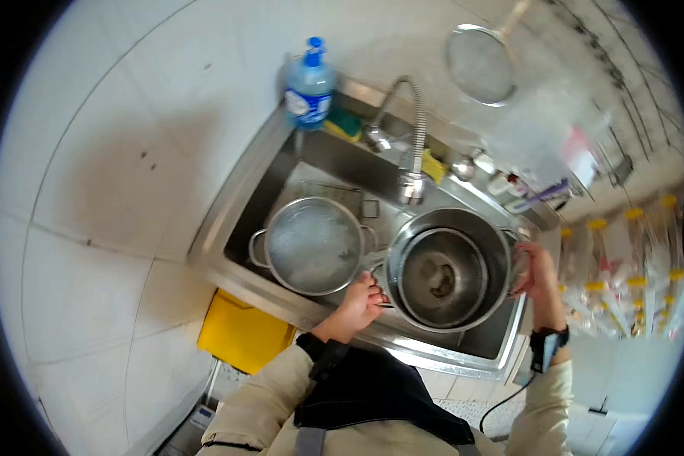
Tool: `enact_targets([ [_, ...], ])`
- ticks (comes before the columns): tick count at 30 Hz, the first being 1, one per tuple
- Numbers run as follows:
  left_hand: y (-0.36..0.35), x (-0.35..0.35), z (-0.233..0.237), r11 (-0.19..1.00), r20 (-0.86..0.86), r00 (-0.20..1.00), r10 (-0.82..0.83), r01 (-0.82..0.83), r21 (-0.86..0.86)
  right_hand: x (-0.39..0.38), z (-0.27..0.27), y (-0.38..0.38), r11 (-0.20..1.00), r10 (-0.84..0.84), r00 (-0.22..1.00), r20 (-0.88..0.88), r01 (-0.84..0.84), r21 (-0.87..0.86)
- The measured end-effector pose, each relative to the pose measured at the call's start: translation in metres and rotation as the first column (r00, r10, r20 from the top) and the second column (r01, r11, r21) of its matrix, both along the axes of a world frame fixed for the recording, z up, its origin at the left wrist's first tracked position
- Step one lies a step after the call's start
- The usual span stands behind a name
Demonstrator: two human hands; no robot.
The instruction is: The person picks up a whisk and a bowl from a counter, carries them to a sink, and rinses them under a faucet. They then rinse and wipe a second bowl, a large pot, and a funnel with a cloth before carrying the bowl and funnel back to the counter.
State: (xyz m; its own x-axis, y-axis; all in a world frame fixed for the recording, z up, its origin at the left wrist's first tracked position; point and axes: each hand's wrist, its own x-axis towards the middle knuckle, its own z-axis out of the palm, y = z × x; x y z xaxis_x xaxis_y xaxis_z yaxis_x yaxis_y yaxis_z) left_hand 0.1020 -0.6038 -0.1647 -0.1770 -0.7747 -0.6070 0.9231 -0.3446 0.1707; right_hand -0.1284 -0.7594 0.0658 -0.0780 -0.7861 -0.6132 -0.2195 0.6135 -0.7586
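Head: pot (498, 264) held over sink (219, 239) beside tiled wall (121, 91).

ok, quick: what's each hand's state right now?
Left hand: closed, holding the large pot by one side.
Right hand: closed, holding the same pot at the opposite side.

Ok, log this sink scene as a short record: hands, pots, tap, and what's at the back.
left grip: on the right-hand pot's left handle
right grip: at that pot's right side, finger detail blurred
right-hand pot: metal; whether lifted or resting, cannot tell
left-hand pot: metal, in the sink, holding cloudy liquid
tap: coiled neck, spout hanging down; water flow unclear
back left corner: blue pump bottle, green-and-yellow sponge beside it
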Motion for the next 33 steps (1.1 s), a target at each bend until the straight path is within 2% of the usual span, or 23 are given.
enact_targets([
  [1, -0.005, -0.001, 0.003, 0.997, 0.035, 0.996, -0.081, 0.081, -0.003, -0.019, -0.019, -0.003, 1.0, 0.0, 1.0, -0.018, 0.001, 0.02],
  [2, -0.003, -0.001, -0.06, 0.814, -0.588, 0.771, -0.243, -0.167, -0.556, -0.039, -0.041, -0.003, 0.999, -0.001, 0.999, -0.033, 0.003, 0.053],
  [3, -0.008, -0.007, -0.004, 0.965, -0.254, 0.962, -0.102, 0.034, -0.258, -0.056, -0.064, -0.003, 0.999, 0.0, 1.0, 0.005, 0.0, 0.04],
  [4, -0.014, -0.011, 0.056, 0.991, 0.173, 0.981, -0.09, 0.071, 0.115, -0.071, -0.085, -0.004, 1.0, 0.009, 0.999, 0.049, -0.01, 0.025],
  [6, -0.021, -0.019, 0.031, 0.983, 0.269, 0.948, -0.171, 0.145, 0.115, -0.086, -0.122, 0.002, 0.998, -0.05, 0.984, 0.168, 0.053, -0.014],
  [7, -0.026, -0.023, 0.027, 0.973, 0.346, 0.911, -0.225, 0.195, 0.121, -0.086, -0.129, 0.007, 0.994, -0.034, 0.985, 0.168, 0.051, -0.099],
  [8, -0.031, -0.029, 0.023, 0.969, 0.363, 0.9, -0.243, 0.211, 0.127, -0.092, -0.14, 0.009, 0.996, -0.074, 0.979, 0.191, 0.083, -0.04],
  [10, -0.043, -0.04, 0.015, 0.925, 0.517, 0.769, -0.377, 0.286, 0.25, -0.104, -0.157, 0.014, 0.995, -0.053, 0.978, 0.203, 0.069, -0.072],
  [11, -0.048, -0.04, 0.002, 0.889, 0.557, 0.695, -0.455, 0.389, 0.241, -0.112, -0.165, 0.012, 0.994, -0.063, 0.975, 0.214, 0.08, -0.071],
  [14, -0.059, -0.048, -0.011, 0.863, 0.61, 0.624, -0.489, 0.447, 0.235, -0.129, -0.185, 0.015, 0.999, 0.0, 0.984, 0.178, 0.008, -0.045],
  [15, -0.06, -0.05, -0.011, 0.868, 0.614, 0.624, -0.484, 0.428, 0.25, -0.134, -0.19, 0.016, 1.0, -0.021, 0.988, 0.15, 0.023, -0.011],
  [16, -0.065, -0.053, -0.007, 0.831, 0.618, 0.577, -0.534, 0.492, 0.258, -0.135, -0.195, 0.016, 0.999, -0.032, 0.992, 0.123, 0.03, 0.02],
  [17, -0.068, -0.057, -0.005, 0.79, 0.62, 0.53, -0.579, 0.551, 0.267, -0.135, -0.197, 0.018, 0.994, -0.108, 0.976, 0.187, 0.106, 0.018],
  [18, -0.068, -0.063, -0.009, 0.807, 0.648, 0.51, -0.566, 0.501, 0.311, -0.146, -0.213, 0.017, 0.996, -0.079, 0.975, 0.208, 0.069, 0.056],
  [21, -0.061, -0.068, -0.04, 0.796, 0.649, 0.502, -0.572, 0.532, 0.289, -0.16, -0.235, 0.019, 0.991, -0.126, 0.974, 0.188, 0.113, 0.075],
  [24, -0.06, -0.074, -0.038, 0.771, 0.648, 0.489, -0.583, 0.585, 0.251, -0.169, -0.246, 0.021, 0.983, -0.176, 0.974, 0.141, 0.166, 0.083],
  [26, -0.06, -0.078, -0.028, 0.754, 0.652, 0.446, -0.614, 0.576, 0.316, -0.17, -0.239, 0.023, 0.984, -0.161, 0.984, 0.072, 0.155, 0.087],
  [27, -0.062, -0.076, -0.036, 0.742, 0.665, 0.405, -0.628, 0.569, 0.354, -0.186, -0.257, 0.021, 0.991, -0.07, 0.998, -0.005, 0.07, 0.111],
  [28, -0.064, -0.073, -0.041, 0.743, 0.662, 0.408, -0.629, 0.566, 0.357, -0.194, -0.267, 0.019, 0.991, -0.065, 0.998, -0.006, 0.065, 0.116],
  [29, -0.067, -0.066, -0.043, 0.671, 0.727, 0.233, -0.646, 0.627, 0.395, -0.199, -0.273, 0.016, 0.979, 0.159, 0.903, -0.4, -0.196, -0.055],
  [30, -0.068, -0.058, -0.045, 0.593, 0.773, 0.05, -0.633, 0.673, 0.442, -0.202, -0.279, 0.013, 0.868, 0.252, 0.615, -0.747, -0.485, -0.106],
  [31, -0.063, -0.051, -0.045, 0.596, 0.774, 0.051, -0.631, 0.67, 0.442, -0.187, -0.251, 0.006, 0.842, 0.275, 0.521, -0.808, -0.537, -0.059],
  [33, -0.045, -0.035, -0.04, 0.79, 0.802, 0.358, -0.479, 0.574, 0.216, -0.169, -0.217, -0.017, 0.81, 0.257, 0.475, -0.842, -0.581, -0.081],
])
